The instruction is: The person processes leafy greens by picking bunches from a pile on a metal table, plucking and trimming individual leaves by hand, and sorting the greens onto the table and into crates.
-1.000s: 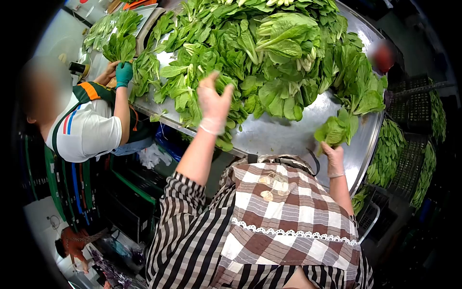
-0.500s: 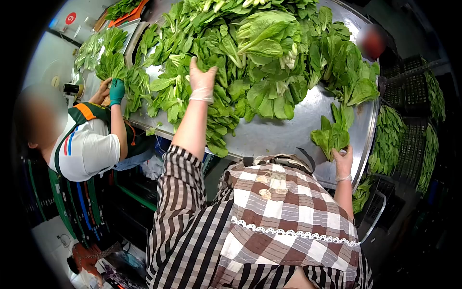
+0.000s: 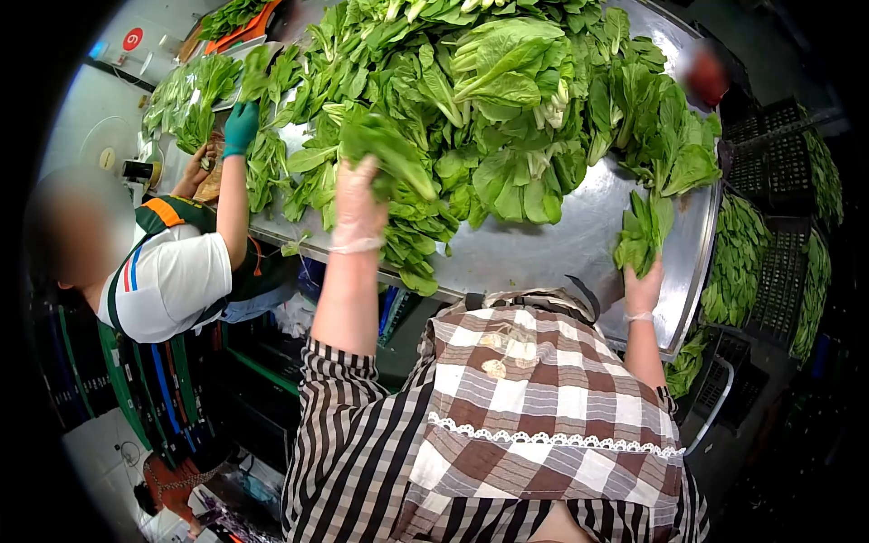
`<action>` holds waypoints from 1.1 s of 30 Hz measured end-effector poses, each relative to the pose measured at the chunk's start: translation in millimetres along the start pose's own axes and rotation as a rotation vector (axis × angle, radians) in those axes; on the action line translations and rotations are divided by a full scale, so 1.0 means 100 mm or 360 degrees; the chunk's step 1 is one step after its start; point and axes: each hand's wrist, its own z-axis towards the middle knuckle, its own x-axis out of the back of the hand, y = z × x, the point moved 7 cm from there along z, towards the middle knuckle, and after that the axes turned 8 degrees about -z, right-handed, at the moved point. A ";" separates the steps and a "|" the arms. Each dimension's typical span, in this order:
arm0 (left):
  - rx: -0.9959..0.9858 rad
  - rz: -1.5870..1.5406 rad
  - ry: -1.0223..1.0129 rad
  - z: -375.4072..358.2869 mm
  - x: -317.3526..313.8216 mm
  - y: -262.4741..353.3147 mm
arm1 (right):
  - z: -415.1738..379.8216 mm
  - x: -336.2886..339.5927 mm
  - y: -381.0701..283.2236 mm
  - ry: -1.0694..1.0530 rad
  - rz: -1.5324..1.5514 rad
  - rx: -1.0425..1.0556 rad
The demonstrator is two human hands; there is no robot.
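My left hand (image 3: 359,204), in a clear glove, is closed on a leafy green (image 3: 387,156) lifted just above the near side of the pile; both are slightly smeared by motion. At the right of the metal table, my right hand (image 3: 643,291), gloved too, grips the base of a small bunch of leafy greens (image 3: 644,233), its leaves pointing away from me. Between and beyond my hands spreads a large heap of leafy greens (image 3: 520,185), with pale stems showing among the leaves.
To my left a co-worker with a green-gloved hand (image 3: 241,129) handles greens at the same metal table (image 3: 534,252). Black crates (image 3: 780,276) filled with greens stand on the floor at the right. A red object (image 3: 706,77) is near the far right corner.
My left hand has drawn back toward me and now holds a leafy green. My right hand's bunch has shifted slightly right and turned more upright. The co-worker's gloved hand has lifted some greens.
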 end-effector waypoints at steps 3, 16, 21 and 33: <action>0.0288 -0.0036 -0.0176 -0.32 -0.41 -0.56 | 0.05 0.20 0.01 0.0155 -0.0100 -0.0175; 0.1418 -0.0055 -0.0613 -1.01 -1.28 -2.63 | -0.20 -0.39 -0.36 -0.0526 0.1403 -0.0225; 0.1542 -0.0271 -0.0401 -1.07 -1.20 -2.54 | -0.32 -0.18 -0.30 -0.0001 0.1126 -0.0140; 0.1477 -0.0410 -0.0417 -1.15 -1.27 -2.38 | -0.63 -0.34 -1.07 -0.0977 0.1574 -0.0068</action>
